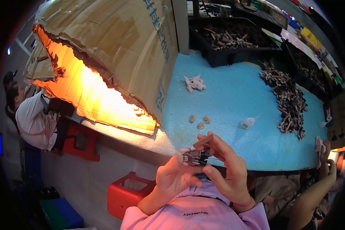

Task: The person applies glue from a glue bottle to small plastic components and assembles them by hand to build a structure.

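Note:
In front of my chest, both hands hold a small dark toy figure [194,155] with a tan strip-like part [203,140] at its upper side. My left hand [173,176] is closed on its left end, where a pale bit shows between the fingertips. My right hand [230,165] has its thumb and fingers around the dark right end. Beyond them on the blue tabletop [226,88] lie three small tan pieces [200,125]. A small white squeeze bottle [248,122] lies to their right, and a crumpled white tissue [195,83] is farther back.
On the left stands a torn cardboard box [115,42], brightly lit inside. A heap of dark and tan parts [287,99] spreads along the right; a black tray [226,57] holds more at the back. Red stools [117,199] stand below. A co-worker [36,119] sits left; another's arm [314,188] shows right.

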Demonstrator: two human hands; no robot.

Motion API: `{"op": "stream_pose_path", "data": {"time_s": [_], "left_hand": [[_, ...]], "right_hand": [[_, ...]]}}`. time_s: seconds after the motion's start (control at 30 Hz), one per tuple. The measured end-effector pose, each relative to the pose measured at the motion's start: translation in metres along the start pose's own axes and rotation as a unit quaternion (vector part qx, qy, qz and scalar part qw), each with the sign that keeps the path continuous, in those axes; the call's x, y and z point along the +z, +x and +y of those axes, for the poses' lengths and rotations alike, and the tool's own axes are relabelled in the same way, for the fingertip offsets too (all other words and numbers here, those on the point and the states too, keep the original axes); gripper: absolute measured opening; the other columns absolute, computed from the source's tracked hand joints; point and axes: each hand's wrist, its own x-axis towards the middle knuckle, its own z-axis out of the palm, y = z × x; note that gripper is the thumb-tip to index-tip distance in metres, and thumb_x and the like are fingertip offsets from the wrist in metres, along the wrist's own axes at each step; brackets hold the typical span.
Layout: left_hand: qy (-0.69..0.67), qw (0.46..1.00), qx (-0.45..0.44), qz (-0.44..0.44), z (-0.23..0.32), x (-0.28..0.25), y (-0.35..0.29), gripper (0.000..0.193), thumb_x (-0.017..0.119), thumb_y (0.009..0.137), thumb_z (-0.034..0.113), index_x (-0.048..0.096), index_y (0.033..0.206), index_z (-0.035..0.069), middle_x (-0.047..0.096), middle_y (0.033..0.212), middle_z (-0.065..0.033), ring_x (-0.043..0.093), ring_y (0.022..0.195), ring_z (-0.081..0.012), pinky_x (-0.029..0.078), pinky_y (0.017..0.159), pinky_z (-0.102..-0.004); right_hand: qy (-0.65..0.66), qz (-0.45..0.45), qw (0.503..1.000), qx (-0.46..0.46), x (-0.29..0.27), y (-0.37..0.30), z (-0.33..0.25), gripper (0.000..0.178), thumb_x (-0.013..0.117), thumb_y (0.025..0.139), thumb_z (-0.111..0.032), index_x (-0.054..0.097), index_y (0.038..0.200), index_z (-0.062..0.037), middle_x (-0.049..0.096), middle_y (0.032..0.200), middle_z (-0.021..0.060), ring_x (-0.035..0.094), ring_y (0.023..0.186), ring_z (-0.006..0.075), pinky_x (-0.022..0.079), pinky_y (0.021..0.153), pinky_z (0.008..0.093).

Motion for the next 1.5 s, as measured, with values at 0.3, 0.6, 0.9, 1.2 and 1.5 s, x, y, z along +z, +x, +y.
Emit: {"op": "stream_pose_path", "data": {"time_s": [0.3, 0.6, 0.9, 1.2, 1.5], "left_hand": [[-0.024, 0.998, -0.050, 0.022, 0.001, 0.008, 0.001, 0.044, 0.033, 0.094, 0.031, 0.034, 0.129, 0.003, 0.033, 0.133, -0.0212, 0.037, 0.118, -0.0413, 0.047, 0.082, -0.0533], [0.018, 0.999, -0.005, 0.036, -0.003, 0.006, -0.004, 0.052, 0.038, 0.093, 0.034, 0.034, 0.126, -0.005, 0.044, 0.122, -0.0216, 0.046, 0.110, -0.0343, 0.049, 0.081, -0.0461], [0.080, 0.995, 0.015, 0.064, -0.005, 0.001, -0.005, 0.049, 0.045, 0.092, 0.027, 0.034, 0.126, -0.007, 0.045, 0.119, -0.0197, 0.048, 0.109, -0.0308, 0.054, 0.076, -0.0377], [0.045, 0.997, 0.026, 0.065, -0.008, -0.004, -0.005, 0.051, 0.044, 0.091, 0.032, 0.036, 0.124, -0.007, 0.046, 0.118, -0.0171, 0.048, 0.109, -0.0291, 0.055, 0.073, -0.0363], [0.405, 0.905, 0.093, 0.093, -0.011, 0.012, 0.003, 0.056, 0.057, 0.085, 0.026, 0.038, 0.126, -0.007, 0.044, 0.125, -0.0195, 0.050, 0.109, -0.0241, 0.055, 0.074, -0.0339]], "right_hand": [[-0.005, 0.007, 1.000, -0.016, -0.002, 0.003, 0.001, 0.055, 0.068, 0.068, -0.003, 0.047, 0.117, 0.0060, 0.058, 0.103, 0.0178, 0.058, 0.083, 0.0254, 0.046, 0.075, 0.0319], [-0.104, 0.008, 0.993, -0.052, 0.006, 0.010, 0.005, 0.025, 0.067, 0.068, -0.002, 0.059, 0.092, 0.0020, 0.059, 0.100, 0.0178, 0.059, 0.084, 0.0284, 0.047, 0.070, 0.0329], [-0.139, 0.014, 0.987, -0.086, 0.006, 0.009, 0.008, 0.024, 0.065, 0.069, 0.001, 0.059, 0.092, 0.0026, 0.061, 0.093, 0.0150, 0.059, 0.075, 0.0273, 0.047, 0.061, 0.0315], [-0.139, 0.016, 0.986, -0.090, 0.007, 0.009, 0.013, 0.022, 0.063, 0.070, 0.002, 0.058, 0.091, 0.0042, 0.060, 0.089, 0.0139, 0.057, 0.071, 0.0263, 0.046, 0.058, 0.0312], [0.102, 0.000, 0.993, 0.066, 0.006, -0.005, 0.028, 0.037, 0.053, 0.078, 0.006, 0.051, 0.114, 0.0044, 0.057, 0.107, 0.0178, 0.059, 0.090, 0.0243, 0.048, 0.075, 0.0297]]}}
